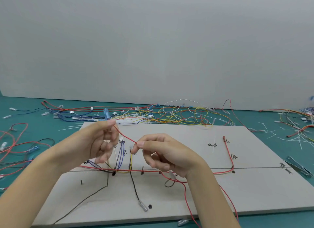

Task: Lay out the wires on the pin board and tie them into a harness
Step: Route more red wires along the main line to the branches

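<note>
Above the flat grey pin board (186, 190), the left hand (102, 142) and right hand (163, 153) each pinch a thin red wire (126, 136) with a blue terminal, stretched between their fingers. Several wires already lie routed along the board; the loose pile beyond it and all tying remain, I judge.

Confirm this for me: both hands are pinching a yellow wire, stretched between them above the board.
Not quite. The wire stretched between the left hand and the right hand is red, not yellow. The head view shows both hands pinching it above the board.
</note>
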Motion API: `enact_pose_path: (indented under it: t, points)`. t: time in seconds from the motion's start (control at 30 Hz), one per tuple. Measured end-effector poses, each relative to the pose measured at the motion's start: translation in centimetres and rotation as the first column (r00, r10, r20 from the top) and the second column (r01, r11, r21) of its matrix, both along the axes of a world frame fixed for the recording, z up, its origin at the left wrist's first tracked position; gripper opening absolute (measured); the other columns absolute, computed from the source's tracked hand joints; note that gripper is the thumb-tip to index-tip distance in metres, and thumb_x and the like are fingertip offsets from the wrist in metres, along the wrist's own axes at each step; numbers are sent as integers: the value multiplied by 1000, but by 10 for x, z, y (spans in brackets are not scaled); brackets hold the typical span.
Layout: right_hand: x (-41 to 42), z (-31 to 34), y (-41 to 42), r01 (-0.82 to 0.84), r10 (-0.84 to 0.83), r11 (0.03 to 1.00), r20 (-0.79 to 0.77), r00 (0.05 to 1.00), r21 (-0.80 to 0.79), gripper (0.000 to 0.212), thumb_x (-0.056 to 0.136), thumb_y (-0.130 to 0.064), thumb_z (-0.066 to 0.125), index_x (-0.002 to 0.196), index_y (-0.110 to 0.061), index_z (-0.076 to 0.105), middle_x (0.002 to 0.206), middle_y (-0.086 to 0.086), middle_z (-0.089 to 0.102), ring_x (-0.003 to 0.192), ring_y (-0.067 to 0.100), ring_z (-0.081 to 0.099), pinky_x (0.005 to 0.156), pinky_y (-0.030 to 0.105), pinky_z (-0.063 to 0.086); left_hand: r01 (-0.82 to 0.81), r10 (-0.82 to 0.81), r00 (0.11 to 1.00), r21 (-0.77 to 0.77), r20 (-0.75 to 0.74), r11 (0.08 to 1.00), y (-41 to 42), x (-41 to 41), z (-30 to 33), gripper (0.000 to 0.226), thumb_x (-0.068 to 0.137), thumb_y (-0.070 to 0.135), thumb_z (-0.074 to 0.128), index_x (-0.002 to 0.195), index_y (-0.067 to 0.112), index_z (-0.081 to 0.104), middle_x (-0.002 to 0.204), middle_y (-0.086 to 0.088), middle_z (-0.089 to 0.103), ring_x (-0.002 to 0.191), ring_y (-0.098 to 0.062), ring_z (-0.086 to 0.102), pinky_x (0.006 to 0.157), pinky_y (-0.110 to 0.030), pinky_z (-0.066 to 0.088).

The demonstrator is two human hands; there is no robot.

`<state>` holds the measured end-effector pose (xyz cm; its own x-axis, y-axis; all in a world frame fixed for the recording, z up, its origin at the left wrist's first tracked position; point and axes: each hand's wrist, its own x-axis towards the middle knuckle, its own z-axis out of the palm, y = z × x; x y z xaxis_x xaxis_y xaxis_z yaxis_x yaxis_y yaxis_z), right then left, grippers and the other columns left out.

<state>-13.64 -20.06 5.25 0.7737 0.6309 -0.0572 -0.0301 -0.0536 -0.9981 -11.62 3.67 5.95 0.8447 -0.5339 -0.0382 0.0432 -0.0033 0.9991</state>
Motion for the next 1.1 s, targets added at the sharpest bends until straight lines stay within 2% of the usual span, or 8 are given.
enact_pose_path:
  t: [0.13,0.23,0.47,0.6,0.77,0.87,0.97,1.1]
  points:
    - [-2,2,-1,-124,134,979,-51,990,160,22,98,-25,49,95,-14,69,55,0,52,37,8,41,33,15,29,-145,141,987,50,72,988,-1,3,-2,30,81,45,70,88,15,71,69,-3,49,45,-18,45,37,-20,35]
    - [-1,1,-3,-145,157,954,-24,987,263,22,96,-24,50,95,-16,71,60,-1,58,56,13,55,54,21,48,-124,120,989,42,82,991,-5,3,-6,51,70,54,74,101,14,73,69,0,52,45,-15,46,37,-21,35]
    - [4,-5,-5,-282,255,868,121,959,409,30,98,-33,51,117,-17,66,87,-2,70,94,19,66,103,44,38,157,-172,984,-255,-38,954,-2,-3,-7,34,60,29,83,57,5,60,57,-6,48,37,-17,43,38,-18,38]
    - [4,-4,0,-162,141,931,87,986,326,29,100,-20,42,101,-18,71,68,-2,66,86,21,68,96,43,38,500,-614,786,-505,-77,704,-6,-9,-7,25,88,2,45,87,-12,66,80,-13,57,62,-25,68,51,-23,47]
    - [5,-4,9,34,-45,977,47,998,213,23,95,-23,52,88,-17,73,52,-1,47,58,15,59,86,39,49,681,-740,673,-387,-6,622,-21,-17,-13,26,96,8,46,101,-7,67,97,-16,65,75,-22,72,52,-17,49]
    - [1,-3,10,48,-58,989,66,996,141,19,92,-27,58,84,-17,72,52,-1,47,50,13,52,63,29,51,724,-827,562,-493,14,483,-24,-25,-8,21,100,9,43,100,-1,62,92,-19,66,56,-23,66,43,-16,42]
    - [-2,-3,7,-5,-1,996,64,998,89,21,93,-25,59,79,-14,70,50,-3,52,44,9,45,43,19,36,731,-885,462,-593,66,337,-29,-39,3,18,100,9,39,86,12,50,59,-20,49,36,-27,37,23,-23,31]
    - [-2,-4,5,-163,163,987,-5,987,10,19,94,-25,57,81,-17,69,42,-4,49,32,6,38,36,14,27,819,-863,493,-393,111,418,-35,-41,-2,25,100,13,43,75,9,47,59,-26,38,45,-29,38,62,-17,46]
